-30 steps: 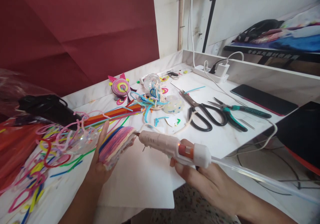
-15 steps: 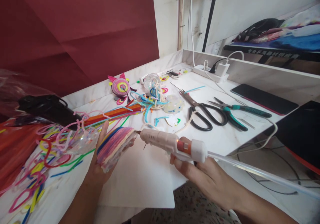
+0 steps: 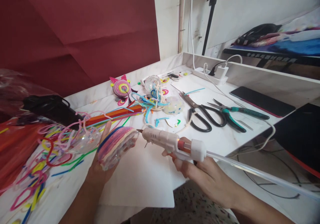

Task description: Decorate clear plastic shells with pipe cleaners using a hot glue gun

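My left hand (image 3: 101,165) holds a clear dome-like piece (image 3: 115,145) covered in curved bands of blue, purple, pink and cream, tilted on its side. My right hand (image 3: 197,170) is wrapped round a white hot glue gun (image 3: 162,139), with a long clear glue stick (image 3: 250,172) coming out of its back. The gun's nozzle is at the right upper edge of the dome, on the cream band; whether it touches cannot be told. Below both lies a white sheet (image 3: 140,180) at the table's front edge.
Tangled pipe cleaners (image 3: 40,174) and a black tool (image 3: 50,108) lie at left. A pink round figure (image 3: 122,87) stands behind. Black-handled scissors (image 3: 200,110), green-handled pliers (image 3: 233,117), a phone (image 3: 262,100) and a power strip (image 3: 212,76) are at right.
The dome has turned slightly in my left hand, showing more of its clear inner side. The glue gun has shifted a little, with its nozzle still at the edge.
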Available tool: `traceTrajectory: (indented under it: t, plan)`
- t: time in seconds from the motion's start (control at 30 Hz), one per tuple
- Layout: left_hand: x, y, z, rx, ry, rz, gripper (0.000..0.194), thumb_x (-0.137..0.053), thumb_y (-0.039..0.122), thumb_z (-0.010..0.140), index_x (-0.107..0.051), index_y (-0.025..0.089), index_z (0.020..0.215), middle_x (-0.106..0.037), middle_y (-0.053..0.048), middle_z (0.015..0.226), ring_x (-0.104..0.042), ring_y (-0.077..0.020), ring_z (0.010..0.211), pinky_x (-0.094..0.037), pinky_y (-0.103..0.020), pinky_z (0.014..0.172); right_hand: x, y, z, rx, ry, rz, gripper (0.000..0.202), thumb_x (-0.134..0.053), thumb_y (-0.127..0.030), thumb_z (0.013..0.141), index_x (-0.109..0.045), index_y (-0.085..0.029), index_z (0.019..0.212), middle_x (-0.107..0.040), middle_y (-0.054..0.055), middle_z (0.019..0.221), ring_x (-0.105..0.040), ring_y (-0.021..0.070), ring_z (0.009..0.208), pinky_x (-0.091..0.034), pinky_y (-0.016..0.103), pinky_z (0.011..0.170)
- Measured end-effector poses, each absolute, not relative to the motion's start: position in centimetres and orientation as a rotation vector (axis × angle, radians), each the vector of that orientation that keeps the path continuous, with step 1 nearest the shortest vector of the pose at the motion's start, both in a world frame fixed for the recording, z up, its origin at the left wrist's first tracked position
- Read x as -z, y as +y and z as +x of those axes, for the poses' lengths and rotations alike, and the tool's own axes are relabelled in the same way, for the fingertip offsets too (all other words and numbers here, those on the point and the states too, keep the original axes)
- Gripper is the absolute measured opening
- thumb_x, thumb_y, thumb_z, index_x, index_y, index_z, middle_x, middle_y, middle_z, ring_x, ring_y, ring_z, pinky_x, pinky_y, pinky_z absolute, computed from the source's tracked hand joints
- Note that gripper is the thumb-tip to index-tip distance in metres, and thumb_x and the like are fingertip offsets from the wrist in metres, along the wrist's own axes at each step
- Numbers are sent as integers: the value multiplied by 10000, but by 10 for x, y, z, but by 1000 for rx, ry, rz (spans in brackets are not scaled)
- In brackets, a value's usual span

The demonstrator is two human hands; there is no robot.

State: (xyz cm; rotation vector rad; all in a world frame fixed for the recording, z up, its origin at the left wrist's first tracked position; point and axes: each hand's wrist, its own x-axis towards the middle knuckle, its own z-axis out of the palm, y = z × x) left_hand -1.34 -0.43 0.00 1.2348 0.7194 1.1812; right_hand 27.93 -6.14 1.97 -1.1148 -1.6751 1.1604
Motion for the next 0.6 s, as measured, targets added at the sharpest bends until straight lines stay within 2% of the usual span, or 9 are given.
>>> traceTrajectory:
  t: [0.1,0.27,0.37,0.47,0.6]
  plan:
    - [-4,-6,-10,-1173,663,1202,841,-650,620,758,-342,394,1507,-634,-44,1372,-541,-378,1294,-375,-591,1098,-15,-62,279,-1165,-1638,-1100,366,-422,-431,987,-638,-230,1203,-562,13,768,-524,159,653,-491,303,625]
    - [-4,-6,-11,-1193,693,1157,844,-702,610,730,-394,393,1485,-610,-42,1402,-470,-386,1356,-347,-589,1120,-10,-65,279,-1140,-1610,-1076,336,-441,-410,992,-637,-212,1179,-564,19,793,-538,159,699,-500,296,630]
    - [-3,-4,-10,-1207,690,1144,832,-672,612,755,-367,402,1499,-568,-32,1457,-461,-405,1360,-345,-618,1117,-13,-63,279,-1081,-1631,-1068,276,-459,-367,990,-627,-209,1142,-580,27,851,-561,163,764,-510,301,666]
    - [0,-2,-12,-1214,691,1128,821,-638,616,779,-351,385,1513,-594,-35,1433,-476,-412,1346,-331,-636,1125,-19,-56,279,-941,-1688,-1021,164,-476,-294,970,-594,-196,1029,-589,37,922,-569,166,825,-502,314,728]
    - [6,4,-19,-1193,729,1112,714,-552,606,840,-374,411,1503,-596,-10,1432,-376,-390,1425,-269,-623,1171,-21,-46,286,-763,-1755,-943,57,-497,-183,929,-528,-210,969,-571,24,932,-552,145,793,-474,285,710]
